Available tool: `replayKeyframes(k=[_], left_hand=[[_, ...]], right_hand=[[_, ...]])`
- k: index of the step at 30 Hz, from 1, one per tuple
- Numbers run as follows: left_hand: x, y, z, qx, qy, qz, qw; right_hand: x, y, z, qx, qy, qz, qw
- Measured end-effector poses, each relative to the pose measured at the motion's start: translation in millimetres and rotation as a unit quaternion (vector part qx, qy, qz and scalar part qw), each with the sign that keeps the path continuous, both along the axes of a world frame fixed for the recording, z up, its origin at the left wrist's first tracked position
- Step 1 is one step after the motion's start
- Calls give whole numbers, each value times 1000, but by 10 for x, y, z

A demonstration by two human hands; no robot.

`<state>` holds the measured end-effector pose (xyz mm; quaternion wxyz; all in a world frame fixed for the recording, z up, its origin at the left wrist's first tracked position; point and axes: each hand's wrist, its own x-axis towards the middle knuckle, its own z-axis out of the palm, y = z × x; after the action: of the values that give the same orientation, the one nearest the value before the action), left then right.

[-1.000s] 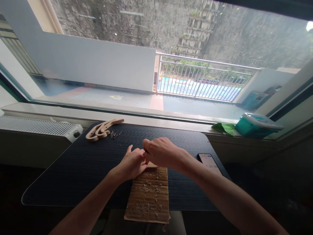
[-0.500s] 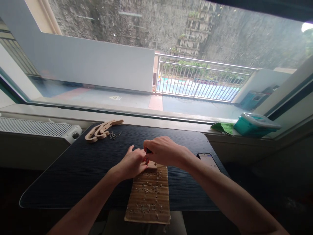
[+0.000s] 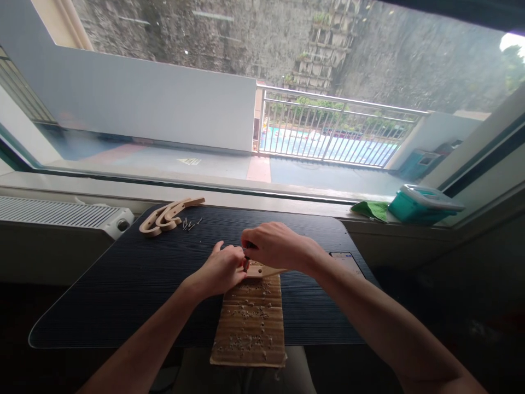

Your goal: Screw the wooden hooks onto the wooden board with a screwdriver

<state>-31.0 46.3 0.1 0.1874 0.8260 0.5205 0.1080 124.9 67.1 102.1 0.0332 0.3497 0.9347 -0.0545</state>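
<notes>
Pitted cardboard bears a wooden piece, clamped by the left hand; the right hand encloses a dark tool. The right forearm partly hides a phone showing "00". Beyond: screws, curved wooden parts; on the sill, green cloth, teal box.

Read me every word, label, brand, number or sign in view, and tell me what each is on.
"00": on the phone, which is partly hidden by the right forearm.
Small print at the phone's top: too small to read.
Floor marking outside: too blurred to read.
I can make out no other text.
</notes>
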Motion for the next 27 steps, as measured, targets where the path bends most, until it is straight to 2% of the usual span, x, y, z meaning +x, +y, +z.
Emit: replayKeyframes(k=[4, 11, 18, 23, 27], left_hand=[[2, 2, 30, -7, 1, -4, 1000], [3, -25, 64, -7, 24, -4, 1000], [21, -39, 74, 22, 44, 17, 999], [39, -56, 154, 10, 66, 0, 998], [10, -30, 159, 7, 74, -23, 997]], right_hand=[[-26, -9, -4, 10, -8, -1, 1000], [-7, 1, 73, -17, -17, 26, 999], [-59, -19, 57, 11, -34, 34, 999], [-80, -37, 65, 19, -44, 27, 999], [-79, -50, 90, 16, -54, 32, 998]])
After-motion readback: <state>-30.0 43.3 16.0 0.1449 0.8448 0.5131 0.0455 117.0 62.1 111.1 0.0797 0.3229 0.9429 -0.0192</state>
